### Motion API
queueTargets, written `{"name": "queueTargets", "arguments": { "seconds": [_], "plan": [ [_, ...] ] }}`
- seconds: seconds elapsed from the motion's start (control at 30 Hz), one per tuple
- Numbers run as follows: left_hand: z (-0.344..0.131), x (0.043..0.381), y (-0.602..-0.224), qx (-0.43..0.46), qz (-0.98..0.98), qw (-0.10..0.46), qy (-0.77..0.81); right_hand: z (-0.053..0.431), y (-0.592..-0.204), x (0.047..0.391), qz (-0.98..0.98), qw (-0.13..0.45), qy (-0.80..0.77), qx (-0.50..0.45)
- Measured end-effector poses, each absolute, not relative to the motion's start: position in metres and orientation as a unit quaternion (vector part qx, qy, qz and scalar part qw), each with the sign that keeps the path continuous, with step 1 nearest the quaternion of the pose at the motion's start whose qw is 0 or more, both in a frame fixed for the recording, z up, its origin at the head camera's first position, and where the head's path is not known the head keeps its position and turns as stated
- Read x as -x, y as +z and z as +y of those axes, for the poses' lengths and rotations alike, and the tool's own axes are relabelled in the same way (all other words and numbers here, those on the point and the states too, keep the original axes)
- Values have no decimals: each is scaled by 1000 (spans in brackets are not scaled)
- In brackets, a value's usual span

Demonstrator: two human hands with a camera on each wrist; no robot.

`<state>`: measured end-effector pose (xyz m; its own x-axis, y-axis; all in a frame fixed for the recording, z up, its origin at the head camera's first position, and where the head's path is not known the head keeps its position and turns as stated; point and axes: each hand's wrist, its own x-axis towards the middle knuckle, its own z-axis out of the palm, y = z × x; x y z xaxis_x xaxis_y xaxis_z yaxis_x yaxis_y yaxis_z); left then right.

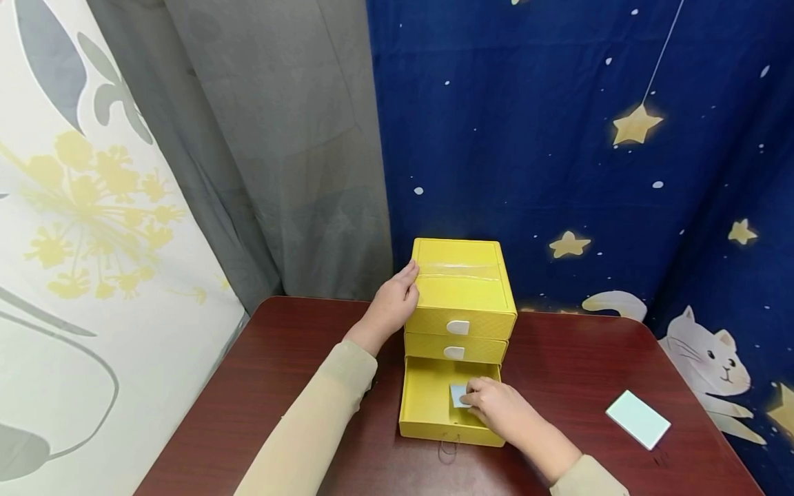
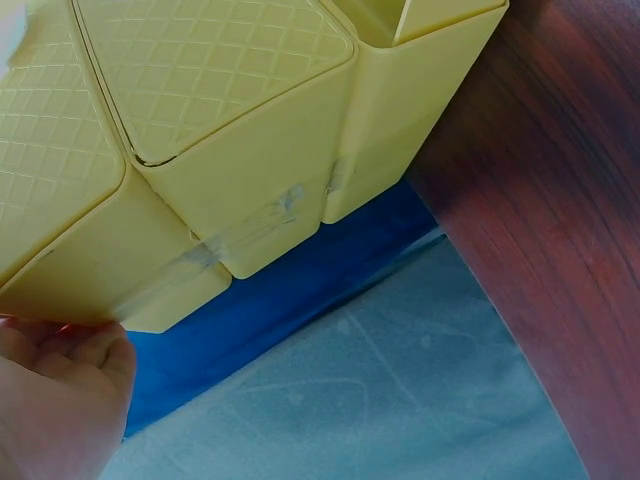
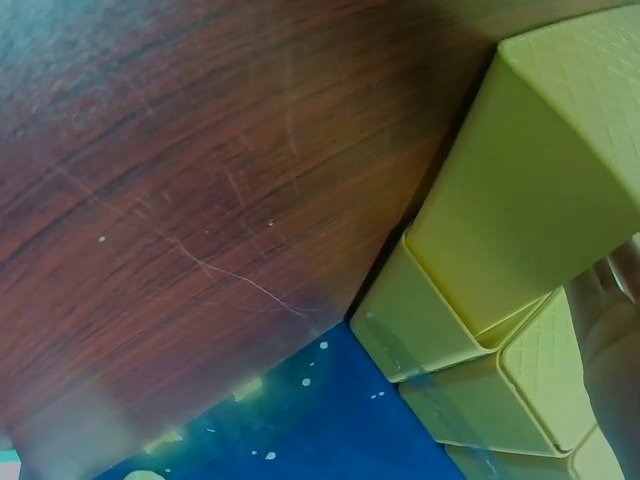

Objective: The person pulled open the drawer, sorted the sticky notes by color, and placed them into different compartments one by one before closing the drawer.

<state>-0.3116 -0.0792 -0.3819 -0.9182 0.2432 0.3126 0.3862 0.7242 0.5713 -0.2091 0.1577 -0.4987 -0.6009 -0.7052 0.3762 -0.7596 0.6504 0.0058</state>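
Note:
A yellow three-drawer box stands on the table, its bottom drawer pulled out and the upper two closed. My left hand rests against the left side of the top section, fingers along its upper edge; the left wrist view shows the same hand at the box's side. Inside the bottom drawer, toward its right, is a small light blue piece of paper. My right hand reaches over the drawer's right wall and pinches this paper. In the right wrist view, part of the right hand shows beside the drawer.
A pale green rectangular pad lies on the dark red wooden table to the right. Clear tape runs across the box top. Behind the table hang a grey curtain and a blue star-patterned curtain.

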Motion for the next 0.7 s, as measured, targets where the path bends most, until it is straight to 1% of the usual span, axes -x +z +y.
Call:
{"name": "queueTargets", "arguments": {
  "seconds": [0.1,0.23,0.57,0.7],
  "plan": [
    [-80,311,-382,168,-923,106,-330,157,-495,210,-897,124,97,-413],
    [-80,310,-381,168,-923,104,-331,157,-494,212,-898,87,120,-415],
    [-79,310,-381,171,-922,104,-332,158,-495,216,-890,34,172,-422],
    [-80,310,-382,171,-922,104,-332,159,-496,216,-891,24,186,-414]
  ]
}}
